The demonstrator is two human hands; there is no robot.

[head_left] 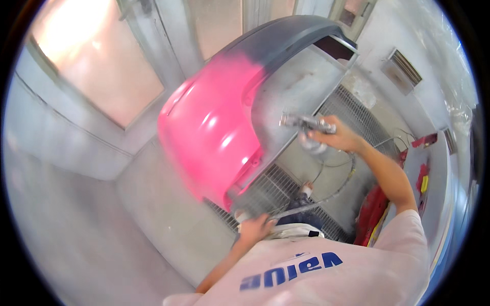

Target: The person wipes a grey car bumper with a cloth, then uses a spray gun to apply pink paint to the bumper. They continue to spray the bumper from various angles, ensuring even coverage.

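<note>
A pale short-sleeved shirt with blue lettering [357, 262] is filling the foreground, nearest the camera. The wearer's right hand [334, 135] is gripping a silvery metal spray gun [300, 122] with a blurred, greyish cup beneath it; the fingers are wrapping closely round the handle, though whether the trigger is being pressed cannot be told. The left hand [253, 229] is hanging low before the waist, its fingertips apparently meeting a grey flexible hose [334, 196] — how tightly they are closing on it cannot be told.

The large curved car bumper [212, 122] is standing ahead and to the left, glossy bright pink over its nearer end and matt dark grey over its farther end. The gun's nozzle is pointing toward the pink part and standing apart from it. Slatted metal floor grating [352, 108] is showing beyond the gun, and a glossy red panel [372, 214] is resting at the right.

The step in hand is, by judgement, coating the bumper — seemingly partway along. The next move is probably calling for an even sweep toward the grey portion, with steady spacing and the hose kept off wet paint.
</note>
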